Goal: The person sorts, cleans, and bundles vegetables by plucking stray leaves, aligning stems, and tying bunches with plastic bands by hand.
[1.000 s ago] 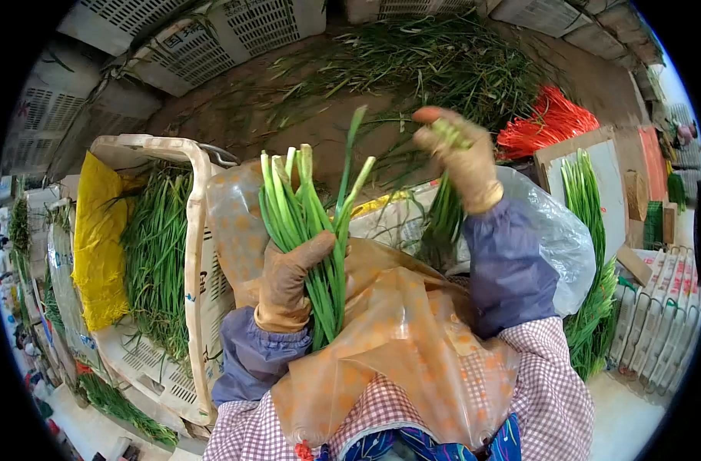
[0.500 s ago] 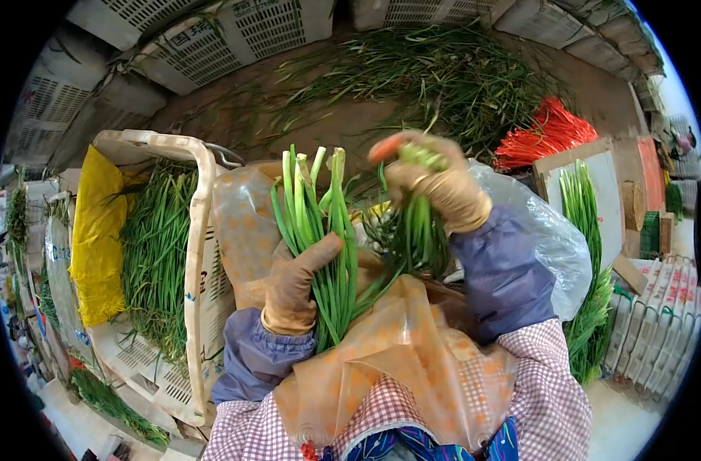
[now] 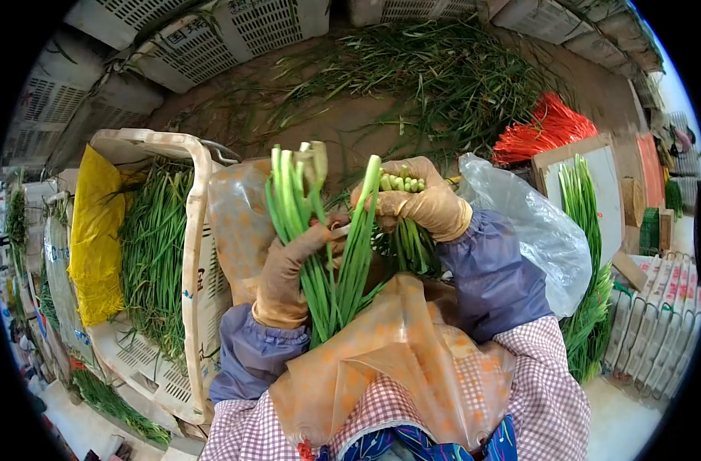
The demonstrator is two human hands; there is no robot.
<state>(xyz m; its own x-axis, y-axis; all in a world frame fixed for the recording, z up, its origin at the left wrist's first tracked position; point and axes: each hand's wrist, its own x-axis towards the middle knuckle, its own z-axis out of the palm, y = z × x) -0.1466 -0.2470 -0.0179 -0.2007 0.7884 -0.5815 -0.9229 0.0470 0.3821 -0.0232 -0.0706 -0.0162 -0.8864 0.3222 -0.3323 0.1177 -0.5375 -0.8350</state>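
Note:
My left hand [image 3: 285, 280], in a tan glove, is closed around a loose bunch of green stalks [image 3: 289, 192] with pale ends up and leaves hanging over the orange-spotted apron [image 3: 389, 323]. Close beside it on the right, my right hand [image 3: 423, 200], also gloved, is wrapped round a second bundle [image 3: 413, 242] whose pale cut ends show above the fingers. The fingertips of my right hand touch a thick stalk [image 3: 358, 238] at the right side of the left bunch. The two hands nearly meet.
A white crate [image 3: 197, 269] of green stalks [image 3: 154, 253] with a yellow sack [image 3: 97, 238] stands at left. Leaves [image 3: 450, 69] litter the floor ahead. Red ties [image 3: 543, 131], a clear plastic bag [image 3: 531, 223] and more stalks [image 3: 581, 200] lie at right. Crates [image 3: 235, 38] line the back.
My right hand has come down and left with its bundle, from well apart to beside the left bunch, touching a stalk there. My left hand keeps its hold, and its stalks have spread.

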